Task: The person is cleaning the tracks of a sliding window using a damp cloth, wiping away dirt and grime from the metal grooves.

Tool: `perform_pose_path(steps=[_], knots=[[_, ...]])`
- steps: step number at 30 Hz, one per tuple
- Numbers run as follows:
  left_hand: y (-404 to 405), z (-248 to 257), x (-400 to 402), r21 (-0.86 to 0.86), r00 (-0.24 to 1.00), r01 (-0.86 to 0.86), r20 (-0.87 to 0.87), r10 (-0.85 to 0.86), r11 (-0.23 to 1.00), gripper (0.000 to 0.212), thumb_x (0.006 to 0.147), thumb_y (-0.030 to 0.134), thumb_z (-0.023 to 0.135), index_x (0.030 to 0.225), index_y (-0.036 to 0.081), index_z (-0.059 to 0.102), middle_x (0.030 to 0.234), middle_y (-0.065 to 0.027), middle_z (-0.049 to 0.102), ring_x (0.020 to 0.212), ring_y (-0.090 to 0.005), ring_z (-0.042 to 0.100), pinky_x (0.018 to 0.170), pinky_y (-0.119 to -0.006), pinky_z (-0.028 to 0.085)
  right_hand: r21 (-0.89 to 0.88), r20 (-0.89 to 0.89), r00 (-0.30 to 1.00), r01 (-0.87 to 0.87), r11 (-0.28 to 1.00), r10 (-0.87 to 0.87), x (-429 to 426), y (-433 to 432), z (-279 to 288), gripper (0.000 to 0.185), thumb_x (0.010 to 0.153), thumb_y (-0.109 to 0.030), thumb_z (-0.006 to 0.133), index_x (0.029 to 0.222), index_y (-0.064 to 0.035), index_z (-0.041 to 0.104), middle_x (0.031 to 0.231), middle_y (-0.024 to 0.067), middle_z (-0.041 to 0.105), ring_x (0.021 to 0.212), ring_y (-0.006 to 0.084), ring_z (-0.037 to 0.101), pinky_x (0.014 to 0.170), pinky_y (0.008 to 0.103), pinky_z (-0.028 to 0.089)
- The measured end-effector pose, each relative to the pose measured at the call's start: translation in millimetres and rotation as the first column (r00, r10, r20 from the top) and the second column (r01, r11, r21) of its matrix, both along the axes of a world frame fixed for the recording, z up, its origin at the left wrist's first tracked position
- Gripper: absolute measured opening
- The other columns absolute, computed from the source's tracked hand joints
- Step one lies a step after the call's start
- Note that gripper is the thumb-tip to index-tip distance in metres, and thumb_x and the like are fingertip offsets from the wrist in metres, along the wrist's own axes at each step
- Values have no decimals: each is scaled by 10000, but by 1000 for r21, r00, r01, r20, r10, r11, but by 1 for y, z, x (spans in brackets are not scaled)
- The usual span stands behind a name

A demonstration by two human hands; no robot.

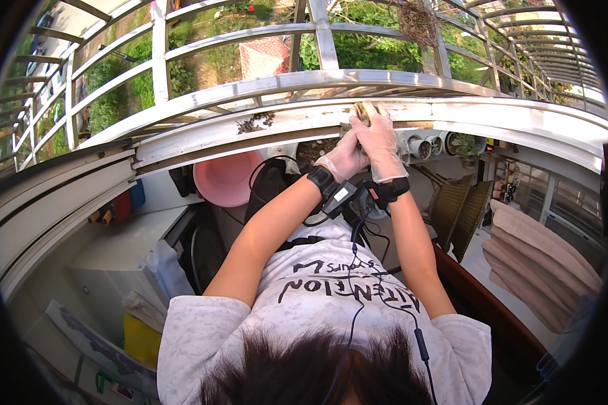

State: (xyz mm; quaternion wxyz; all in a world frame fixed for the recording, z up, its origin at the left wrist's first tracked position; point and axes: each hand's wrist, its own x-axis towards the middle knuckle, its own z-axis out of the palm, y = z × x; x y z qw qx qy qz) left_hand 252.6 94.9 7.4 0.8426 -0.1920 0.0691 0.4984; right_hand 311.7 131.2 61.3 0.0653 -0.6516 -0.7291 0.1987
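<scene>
My right hand [377, 144], in a clear disposable glove, presses a dirty, brown-stained cloth [361, 112] onto the white window sill frame [304, 117]. Close against it, and partly overlapping it, is my left hand [340, 156] in a similar glove. Its fingers reach the greyish edge of the cloth, but their grip is partly hidden. Dark crumbly debris [255, 123] lies on the frame to the left of my hands. Black straps with small devices and cables circle both wrists.
Beyond the frame stands a metal window guard [324, 38]. Below it are a pink basin [228, 177], potted plants [465, 147] and a folded woven chair [451, 202]. A front-loading washing machine [202, 243] stands at left; folded beige cushions [537, 263] are at right. Cables hang before my chest.
</scene>
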Motion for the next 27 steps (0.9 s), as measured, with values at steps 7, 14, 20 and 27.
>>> perform_pose_path(steps=[7, 14, 20, 27], knots=[[-9, -3, 1, -21, 995, -6, 103, 8, 1000, 450, 945, 398, 359, 1224, 51, 417, 1172, -115, 516, 1043, -248, 536, 903, -406, 451, 224, 266, 923, -340, 913, 279, 12, -1, -18, 356, 786, -328, 556, 1044, -90, 617, 1122, 159, 565, 1062, 337, 495, 929, 388, 373], [4, -35, 20, -41, 998, -25, 60, 28, 999, 374, 914, 397, 441, 1157, 115, 473, 1152, -75, 529, 1007, -244, 541, 851, -421, 469, -198, 345, 899, -211, 957, 270, 4, 25, -14, 425, 803, -348, 503, 1076, -31, 574, 1082, 169, 580, 1038, 312, 517, 936, 376, 355], [-1, -33, 21, -250, 992, -6, -126, -26, 968, 331, 872, 300, 526, 1159, 143, 474, 1167, -48, 511, 1040, -210, 503, 843, -397, 452, -78, 246, 920, -297, 952, 307, 13, 23, -27, 509, 775, -363, 510, 1167, -39, 521, 1240, 149, 480, 1163, 301, 421, 1003, 395, 275], [-24, -8, -21, -292, 998, -62, -5, 63, 954, 324, 888, 313, 524, 1148, 124, 482, 1173, -53, 511, 1076, -198, 487, 934, -388, 402, 17, 223, 946, -247, 969, 237, -18, 1, -38, 541, 715, -323, 569, 1160, -21, 511, 1243, 138, 474, 1129, 298, 449, 993, 398, 289]])
